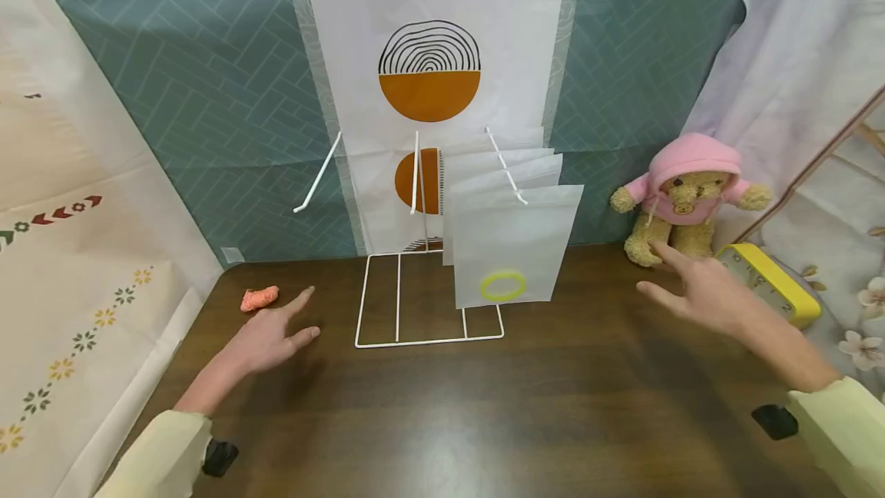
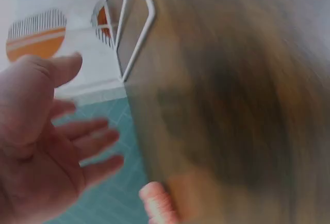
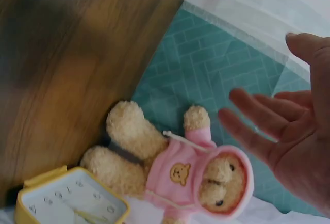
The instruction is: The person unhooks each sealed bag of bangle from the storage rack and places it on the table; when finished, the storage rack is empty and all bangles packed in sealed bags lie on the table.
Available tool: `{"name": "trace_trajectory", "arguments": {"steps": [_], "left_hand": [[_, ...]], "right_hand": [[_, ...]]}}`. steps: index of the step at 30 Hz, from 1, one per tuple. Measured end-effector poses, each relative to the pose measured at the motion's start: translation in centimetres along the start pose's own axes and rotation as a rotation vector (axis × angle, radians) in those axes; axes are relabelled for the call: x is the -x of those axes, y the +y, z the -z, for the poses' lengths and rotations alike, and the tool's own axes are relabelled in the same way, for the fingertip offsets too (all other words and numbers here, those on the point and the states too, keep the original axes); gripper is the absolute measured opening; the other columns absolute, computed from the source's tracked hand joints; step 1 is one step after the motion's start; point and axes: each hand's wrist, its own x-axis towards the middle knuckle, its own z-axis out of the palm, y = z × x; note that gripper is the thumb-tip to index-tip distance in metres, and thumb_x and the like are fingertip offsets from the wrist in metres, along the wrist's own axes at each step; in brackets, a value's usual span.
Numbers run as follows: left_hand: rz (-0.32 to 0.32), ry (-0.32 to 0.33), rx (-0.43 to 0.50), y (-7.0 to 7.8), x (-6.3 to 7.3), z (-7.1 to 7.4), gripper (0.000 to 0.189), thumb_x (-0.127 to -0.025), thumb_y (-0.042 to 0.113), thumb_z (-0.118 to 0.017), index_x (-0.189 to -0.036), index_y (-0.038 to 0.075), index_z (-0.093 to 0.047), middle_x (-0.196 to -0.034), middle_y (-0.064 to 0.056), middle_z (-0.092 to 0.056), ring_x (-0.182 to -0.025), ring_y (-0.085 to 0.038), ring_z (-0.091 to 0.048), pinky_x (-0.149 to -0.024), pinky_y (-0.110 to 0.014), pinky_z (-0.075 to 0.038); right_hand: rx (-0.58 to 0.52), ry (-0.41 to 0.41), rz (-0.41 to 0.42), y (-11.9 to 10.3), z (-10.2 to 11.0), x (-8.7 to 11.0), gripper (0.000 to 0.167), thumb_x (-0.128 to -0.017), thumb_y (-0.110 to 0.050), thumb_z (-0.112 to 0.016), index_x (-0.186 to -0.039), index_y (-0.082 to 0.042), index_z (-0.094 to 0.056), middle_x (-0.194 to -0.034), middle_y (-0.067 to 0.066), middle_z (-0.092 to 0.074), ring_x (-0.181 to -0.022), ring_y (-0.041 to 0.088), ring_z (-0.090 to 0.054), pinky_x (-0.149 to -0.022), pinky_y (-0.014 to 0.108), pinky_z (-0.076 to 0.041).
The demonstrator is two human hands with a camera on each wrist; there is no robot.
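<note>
Both hands hover above the brown table with nothing in them. My left hand [image 1: 264,338] is at the left, its fingers loosely extended, beside a small orange bundle [image 1: 260,299] that looks like yarn. At the right, my right hand [image 1: 708,294] has its fingers spread in front of a teddy bear [image 1: 691,190] in a pink hoodie and near a yellow clock [image 1: 770,283]. Between the hands stands a white wire rack [image 1: 429,343] with three arms. Several translucent bags [image 1: 515,240] hang from its right arm; the front one shows a yellow ring [image 1: 503,287].
Behind the table [image 1: 429,413] hangs a teal cloth [image 1: 207,98] with a white patterned panel [image 1: 512,37]. Pale cloths close off both sides. The rack's left arm [image 1: 318,171] and middle arm [image 1: 415,171] point forward, carrying no bags.
</note>
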Motion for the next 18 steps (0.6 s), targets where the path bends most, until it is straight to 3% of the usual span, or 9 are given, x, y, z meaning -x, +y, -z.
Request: {"name": "trace_trajectory", "arguments": {"steps": [2, 3, 6, 10, 14, 18], "left_hand": [[-0.041, 0.014, 0.061, -0.5, -1.3, -0.9, 0.063, -0.094, 0.025, -0.071, -0.145, -0.005, -0.048, -0.126, -0.030, -0.061, -0.097, -0.034, -0.067, -0.082, -0.052, -0.052], [-0.051, 0.009, 0.089, -0.8, -2.0, -1.4, 0.060, -0.093, 0.024, -0.071, -0.143, -0.004, -0.051, -0.126, -0.029, -0.061, -0.099, -0.034, -0.066, -0.083, -0.051, -0.052], [-0.067, -0.026, 0.172, -1.7, -3.7, -2.8, 0.061, -0.092, 0.024, -0.074, -0.142, -0.002, -0.053, -0.137, -0.026, -0.055, -0.118, -0.039, -0.059, -0.094, -0.054, -0.048], [-0.082, -0.083, 0.281, -2.5, -5.4, -4.2, 0.069, -0.089, 0.022, -0.077, -0.145, -0.005, -0.047, -0.146, -0.029, -0.044, -0.136, -0.049, -0.037, -0.107, -0.063, -0.031], [-0.087, -0.160, 0.285, -2.9, -6.4, -5.3, 0.078, -0.087, 0.025, -0.078, -0.148, -0.005, -0.041, -0.153, -0.030, -0.034, -0.141, -0.057, -0.018, -0.108, -0.072, -0.015], [-0.062, -0.222, 0.264, -2.8, -7.1, -5.9, 0.087, -0.085, 0.031, -0.079, -0.152, -0.003, -0.036, -0.157, -0.029, -0.027, -0.142, -0.058, -0.010, -0.105, -0.077, -0.003]], "right_hand": [[-0.017, 0.064, 0.065, -0.3, -0.3, -0.1, 0.056, -0.082, -0.016, -0.081, -0.128, 0.007, -0.059, -0.094, 0.022, -0.073, -0.069, 0.034, -0.071, -0.063, 0.053, -0.054], [-0.026, 0.091, 0.093, -0.5, -0.4, -0.2, 0.051, -0.081, -0.013, -0.081, -0.125, 0.006, -0.062, -0.091, 0.019, -0.073, -0.066, 0.030, -0.070, -0.060, 0.050, -0.055], [-0.067, 0.117, 0.135, -1.3, -0.9, -0.3, 0.040, -0.081, -0.008, -0.080, -0.118, 0.003, -0.066, -0.087, 0.011, -0.075, -0.067, 0.021, -0.072, -0.057, 0.040, -0.055], [-0.119, 0.111, 0.116, -2.3, -1.7, -0.3, 0.037, -0.082, -0.004, -0.078, -0.117, 0.001, -0.067, -0.085, 0.002, -0.075, -0.070, 0.011, -0.071, -0.059, 0.025, -0.054], [-0.171, 0.104, 0.113, -2.7, -2.5, 0.0, 0.035, -0.082, -0.001, -0.077, -0.115, 0.000, -0.068, -0.085, -0.002, -0.075, -0.072, 0.005, -0.069, -0.059, 0.020, -0.053], [-0.196, 0.111, 0.109, -2.7, -2.8, 0.1, 0.033, -0.081, 0.000, -0.077, -0.113, -0.001, -0.068, -0.085, -0.003, -0.074, -0.071, 0.002, -0.067, -0.058, 0.021, -0.053]]}}
